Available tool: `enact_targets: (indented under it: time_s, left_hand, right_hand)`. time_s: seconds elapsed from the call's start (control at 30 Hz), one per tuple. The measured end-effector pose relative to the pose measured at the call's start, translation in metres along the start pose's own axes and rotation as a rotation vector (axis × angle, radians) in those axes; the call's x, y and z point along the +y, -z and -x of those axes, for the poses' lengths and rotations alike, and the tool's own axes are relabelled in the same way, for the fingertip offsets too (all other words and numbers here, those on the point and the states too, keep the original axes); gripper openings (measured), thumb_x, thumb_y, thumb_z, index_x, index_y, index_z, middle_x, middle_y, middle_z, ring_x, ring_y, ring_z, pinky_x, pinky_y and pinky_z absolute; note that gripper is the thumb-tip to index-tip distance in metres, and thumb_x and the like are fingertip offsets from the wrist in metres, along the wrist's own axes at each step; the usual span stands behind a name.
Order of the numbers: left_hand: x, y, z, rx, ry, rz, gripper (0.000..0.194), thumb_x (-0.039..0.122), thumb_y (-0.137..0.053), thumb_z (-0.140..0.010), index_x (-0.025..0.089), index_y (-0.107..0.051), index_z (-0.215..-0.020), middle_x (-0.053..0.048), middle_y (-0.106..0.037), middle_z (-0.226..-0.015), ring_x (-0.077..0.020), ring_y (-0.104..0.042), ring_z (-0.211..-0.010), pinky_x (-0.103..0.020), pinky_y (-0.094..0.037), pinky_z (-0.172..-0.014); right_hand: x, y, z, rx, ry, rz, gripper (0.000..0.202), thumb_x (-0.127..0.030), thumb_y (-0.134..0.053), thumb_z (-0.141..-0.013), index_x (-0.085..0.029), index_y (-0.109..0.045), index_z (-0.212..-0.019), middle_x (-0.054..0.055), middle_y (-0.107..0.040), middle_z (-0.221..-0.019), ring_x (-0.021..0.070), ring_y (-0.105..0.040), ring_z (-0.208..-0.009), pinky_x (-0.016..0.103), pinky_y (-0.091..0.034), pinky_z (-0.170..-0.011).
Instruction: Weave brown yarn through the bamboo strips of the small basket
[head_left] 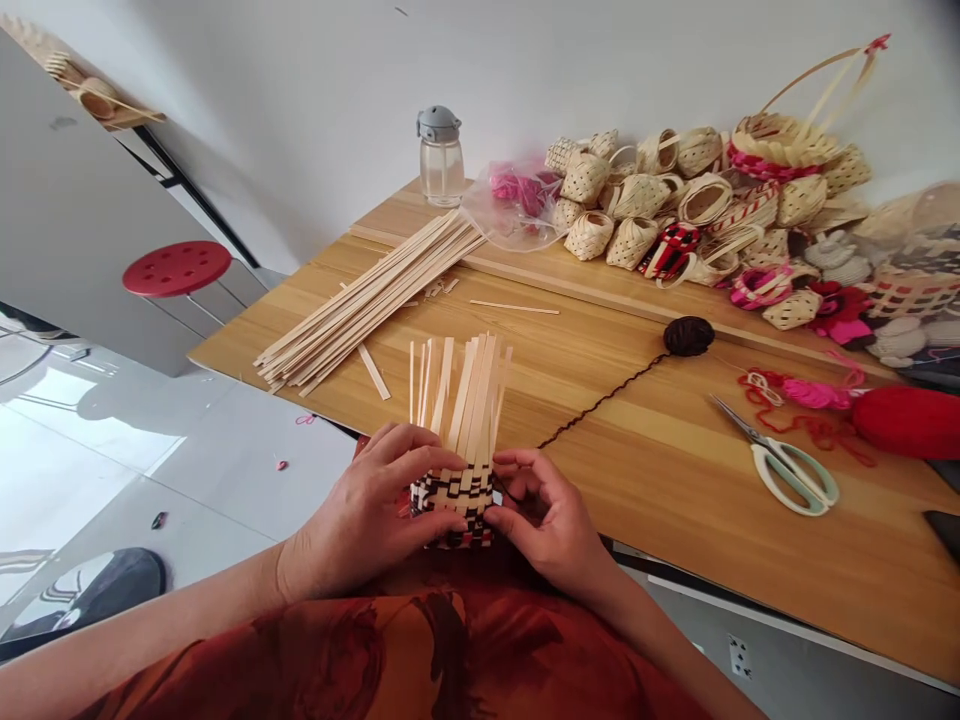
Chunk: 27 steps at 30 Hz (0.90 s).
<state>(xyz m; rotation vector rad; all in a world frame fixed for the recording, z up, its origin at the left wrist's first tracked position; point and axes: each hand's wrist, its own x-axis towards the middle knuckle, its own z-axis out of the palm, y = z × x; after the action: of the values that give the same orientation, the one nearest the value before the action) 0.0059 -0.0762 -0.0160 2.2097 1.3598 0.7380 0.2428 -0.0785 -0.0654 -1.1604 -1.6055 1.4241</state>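
A small, partly woven basket (456, 490) is held upright at the table's front edge, close to my lap. Its pale upright strips (474, 390) fan out at the top, and dark yarn crosses them in a checked pattern lower down. My left hand (382, 490) grips the basket's left side, thumb and fingers on its near face. At the right side, my right hand (544, 510) has its thumb and curled fingers closed at the weave, where the dark yarn (600, 402) comes in. That yarn runs across the table from a dark brown ball (688, 336).
A bundle of flat strips (375, 300) lies at the back left, near a lidded bottle (441, 160). Scissors (787, 465) and red yarn (907, 420) lie on the right. Many small woven baskets (637, 195) are heaped along the wall. A red stool (177, 268) stands left.
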Motion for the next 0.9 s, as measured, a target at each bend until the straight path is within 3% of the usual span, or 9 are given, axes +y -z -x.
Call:
enact_targets:
  time_s: [0.1, 0.23, 0.37, 0.53, 0.67, 0.9]
  left_hand:
    - [0.005, 0.003, 0.0, 0.017, -0.011, 0.044, 0.039, 0.039, -0.08, -0.081, 0.029, -0.068, -0.117, -0.007, -0.062, -0.113, -0.0241, -0.061, -0.103, -0.036, -0.053, -0.089]
    - [0.012, 0.005, -0.005, 0.077, -0.08, 0.14, 0.039, 0.035, -0.082, -0.081, 0.028, -0.068, -0.117, -0.007, -0.061, -0.11, -0.0223, -0.062, -0.1, -0.033, -0.055, -0.086]
    - [0.006, -0.004, -0.013, -0.015, -0.073, 0.324, 0.037, 0.031, -0.078, -0.084, 0.026, -0.067, -0.119, -0.008, -0.062, -0.112, -0.0216, -0.064, -0.103, -0.033, -0.056, -0.091]
    - [-0.005, -0.014, -0.029, -0.158, -0.025, 0.398, 0.042, 0.036, -0.078, -0.084, 0.024, -0.067, -0.123, -0.009, -0.06, -0.122, -0.0242, -0.061, -0.114, -0.036, -0.054, -0.098]
    - [0.0, -0.009, -0.042, -0.214, -0.018, 0.308, 0.044, 0.038, -0.076, -0.085, 0.024, -0.065, -0.125, -0.009, -0.062, -0.121, -0.0248, -0.061, -0.114, -0.038, -0.052, -0.101]
    - [0.005, -0.001, -0.051, -0.276, -0.071, 0.259, 0.036, 0.028, -0.075, -0.084, 0.023, -0.064, -0.119, -0.006, -0.064, -0.113, -0.0227, -0.062, -0.106, -0.035, -0.051, -0.095]
  right_hand:
    - [-0.01, -0.001, 0.001, 0.025, -0.011, -0.053, 0.042, -0.034, -0.076, -0.084, -0.024, -0.056, -0.12, -0.006, -0.051, -0.07, 0.0129, -0.053, -0.065, 0.024, -0.045, -0.062]
    - [-0.04, 0.007, 0.011, 0.155, 0.118, 0.132, 0.033, -0.028, -0.073, -0.086, -0.026, -0.062, -0.118, -0.006, -0.048, -0.066, 0.0125, -0.049, -0.059, 0.025, -0.043, -0.058]
    - [-0.057, 0.013, 0.017, 0.184, 0.178, 0.327, 0.025, -0.024, -0.068, -0.088, -0.026, -0.069, -0.114, -0.007, -0.043, -0.06, 0.0119, -0.046, -0.055, 0.025, -0.042, -0.058]
    - [-0.051, 0.018, 0.01, 0.222, 0.059, 0.444, 0.023, -0.024, -0.069, -0.086, -0.025, -0.071, -0.109, -0.007, -0.044, -0.06, 0.0116, -0.047, -0.056, 0.025, -0.04, -0.059]
    - [-0.051, 0.023, 0.005, 0.26, -0.037, 0.471, 0.026, -0.028, -0.068, -0.086, -0.025, -0.069, -0.112, -0.007, -0.044, -0.061, 0.0125, -0.047, -0.057, 0.026, -0.039, -0.06]
    - [-0.061, 0.025, 0.0, 0.188, -0.129, 0.423, 0.026, -0.033, -0.07, -0.084, -0.024, -0.067, -0.108, -0.009, -0.04, -0.058, 0.011, -0.042, -0.053, 0.024, -0.034, -0.054]
